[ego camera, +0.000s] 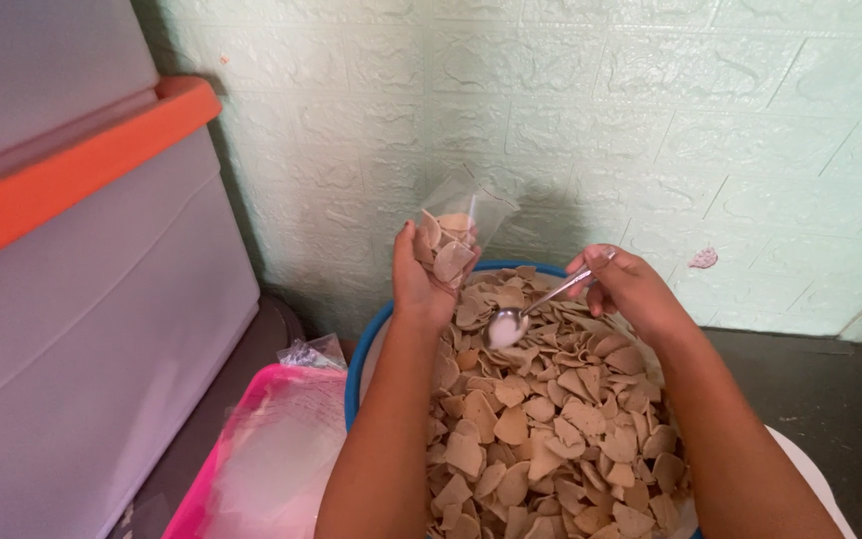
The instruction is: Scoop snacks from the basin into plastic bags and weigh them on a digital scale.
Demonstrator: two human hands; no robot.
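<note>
So the left hand pinches a small clear plastic bag of thin tan chips upright, mouth open, while the right hand grips a metal spoon of white powder just below it, over the blue-rimmed basin of chips.

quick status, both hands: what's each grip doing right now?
Left hand: grip closed on a clear plastic bag partly filled with chips.
Right hand: grip closed on a metal spoon, bowl end over the basin of chips.
</note>
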